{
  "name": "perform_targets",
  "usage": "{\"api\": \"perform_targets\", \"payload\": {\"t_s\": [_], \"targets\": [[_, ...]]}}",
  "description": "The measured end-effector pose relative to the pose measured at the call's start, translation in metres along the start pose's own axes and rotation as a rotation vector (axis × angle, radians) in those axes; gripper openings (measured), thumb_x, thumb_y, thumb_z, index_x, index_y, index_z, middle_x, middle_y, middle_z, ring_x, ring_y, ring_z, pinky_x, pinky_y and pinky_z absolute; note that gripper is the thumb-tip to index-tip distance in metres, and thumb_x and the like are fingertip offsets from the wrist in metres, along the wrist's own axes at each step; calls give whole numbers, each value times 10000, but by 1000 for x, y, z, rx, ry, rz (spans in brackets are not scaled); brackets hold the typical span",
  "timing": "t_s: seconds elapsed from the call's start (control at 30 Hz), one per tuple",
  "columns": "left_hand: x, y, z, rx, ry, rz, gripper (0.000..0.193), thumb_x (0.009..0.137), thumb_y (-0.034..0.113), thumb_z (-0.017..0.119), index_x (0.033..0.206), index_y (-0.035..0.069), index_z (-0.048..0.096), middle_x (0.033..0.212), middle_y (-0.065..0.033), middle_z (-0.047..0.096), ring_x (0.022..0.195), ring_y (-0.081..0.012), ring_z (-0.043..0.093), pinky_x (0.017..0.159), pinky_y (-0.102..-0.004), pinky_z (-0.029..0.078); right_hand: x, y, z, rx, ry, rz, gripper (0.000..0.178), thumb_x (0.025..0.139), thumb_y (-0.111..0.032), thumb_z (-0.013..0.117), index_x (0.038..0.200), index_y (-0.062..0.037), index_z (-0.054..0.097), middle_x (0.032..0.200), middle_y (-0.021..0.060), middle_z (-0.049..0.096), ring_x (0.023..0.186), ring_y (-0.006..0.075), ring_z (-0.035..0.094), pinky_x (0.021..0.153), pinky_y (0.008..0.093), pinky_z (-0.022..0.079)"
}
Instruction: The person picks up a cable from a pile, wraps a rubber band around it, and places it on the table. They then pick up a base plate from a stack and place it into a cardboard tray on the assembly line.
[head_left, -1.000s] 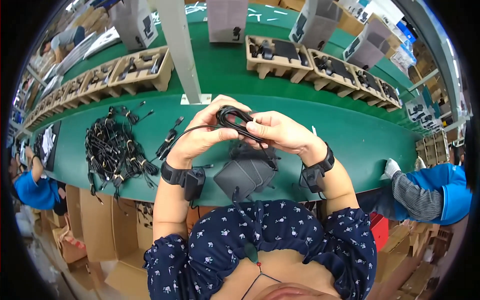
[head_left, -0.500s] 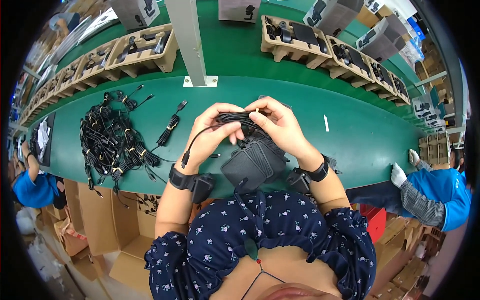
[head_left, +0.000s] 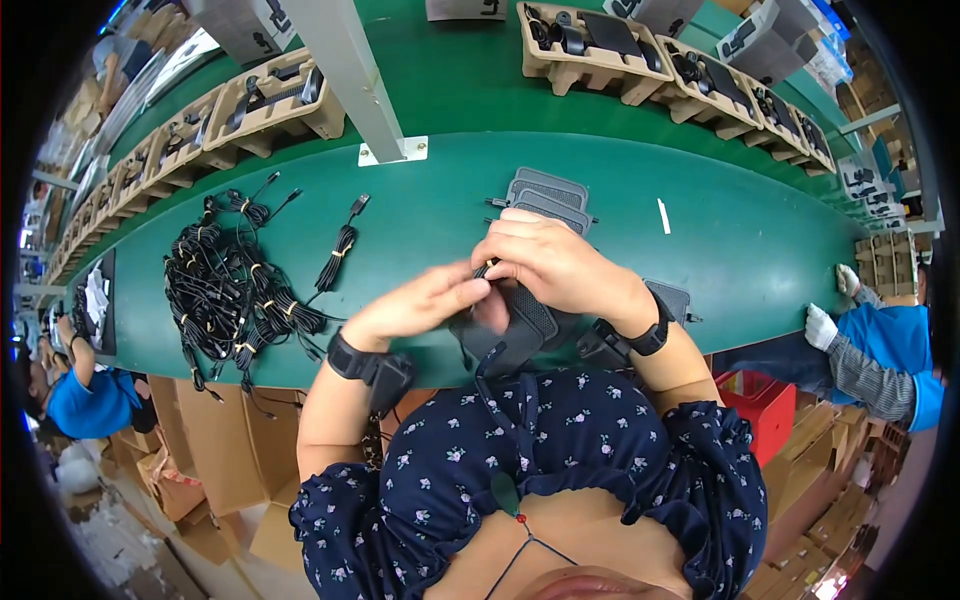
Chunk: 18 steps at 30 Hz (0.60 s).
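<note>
In front of my chest, both hands meet around a bundled black cable (head_left: 487,268) with a pale tie on it; most of the bundle is hidden by fingers. My right hand (head_left: 555,262) pinches it from above with curled fingers. My left hand (head_left: 425,302) closes on it from the left, with some of its fingertips smeared by motion. Below them lie dark grey mesh-faced flat devices (head_left: 525,318), partly covered by my hands. Just beyond, similar grey mesh devices (head_left: 548,188) overlap on the green table.
Left of me lies a heap of tied black cables (head_left: 215,290), with a single bundled cable (head_left: 338,256) beside it. A metal post (head_left: 350,80) rises ahead. Cardboard trays (head_left: 590,62) line the far side. At right are a white strip (head_left: 664,216) and a gloved co-worker's hand (head_left: 821,327).
The looped cable, spread between my hands before, is now gathered and mostly covered by my fingers. My right hand has turned over it, and the grey devices beyond have come into sight.
</note>
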<state>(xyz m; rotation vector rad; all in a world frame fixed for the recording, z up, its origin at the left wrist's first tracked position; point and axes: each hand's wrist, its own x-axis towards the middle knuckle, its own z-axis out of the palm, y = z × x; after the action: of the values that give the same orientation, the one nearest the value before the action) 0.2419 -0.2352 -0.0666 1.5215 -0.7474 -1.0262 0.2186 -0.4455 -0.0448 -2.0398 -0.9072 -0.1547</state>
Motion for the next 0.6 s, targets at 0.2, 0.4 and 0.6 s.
{"api": "perform_targets", "payload": {"t_s": [0.2,0.4,0.6], "targets": [[4,-4,24,-395,101,-34,267,975,237,400,1064,11,510,748,-39,547,603,-120,560,567,-240,475,-7,0,6,178,89,194,141,826,-100,594,946,-28,580,821,108,609,806,297,590,705,371,474],[13,-11,29,-382,325,-31,192,969,186,421,1006,24,517,692,1,528,564,-65,496,502,-188,407,-10,11,9,48,378,282,248,914,-63,492,1150,11,496,956,128,665,902,206,648,774,293,510],[22,-14,32,74,633,-145,163,934,177,491,951,23,544,603,18,484,496,-50,432,464,-219,360,-10,6,5,209,584,334,209,918,-40,480,1112,25,521,901,114,667,847,171,640,753,268,503]]}}
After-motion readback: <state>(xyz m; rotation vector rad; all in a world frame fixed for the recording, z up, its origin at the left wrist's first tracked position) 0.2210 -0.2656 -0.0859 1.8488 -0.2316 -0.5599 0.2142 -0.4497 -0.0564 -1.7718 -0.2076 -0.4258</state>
